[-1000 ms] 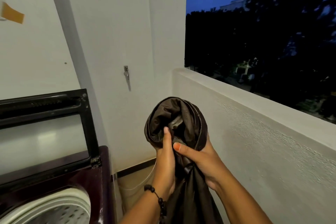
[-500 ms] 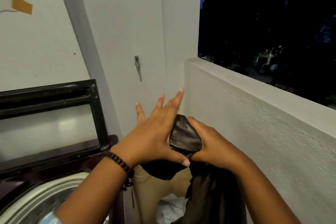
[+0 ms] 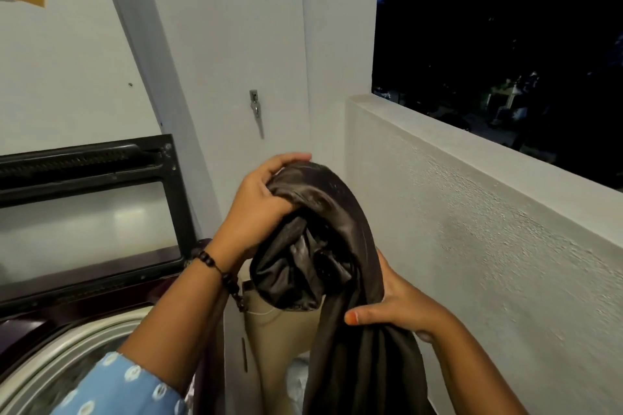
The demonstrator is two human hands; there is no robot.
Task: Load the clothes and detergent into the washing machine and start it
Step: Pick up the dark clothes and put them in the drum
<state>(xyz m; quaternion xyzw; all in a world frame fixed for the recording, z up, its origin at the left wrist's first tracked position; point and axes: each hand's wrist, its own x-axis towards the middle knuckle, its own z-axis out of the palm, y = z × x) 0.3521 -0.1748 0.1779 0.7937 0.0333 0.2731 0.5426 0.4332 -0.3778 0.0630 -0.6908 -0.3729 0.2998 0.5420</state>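
Two hands on one dark garment (image 3: 340, 246) | left hand (image 3: 259, 209) grips its bunched top, right hand (image 3: 397, 310) pinches the hanging length | held beside open washing machine (image 3: 67, 340) | garment not yet loaded; detergent, start pending

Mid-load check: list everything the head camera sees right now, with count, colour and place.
dark brown garment: one, dark brown, held up in the centre, tail hanging down
washing machine: one, maroon body with pale drum rim, lower left
lid: one, black frame with glass, raised at left
wall hook: one, metal, on the white wall above the hands
parapet wall: one, off-white, right
beaded bracelet: one, dark, on the left wrist
left hand: grips the garment's top
right hand: pinches the hanging cloth lower down
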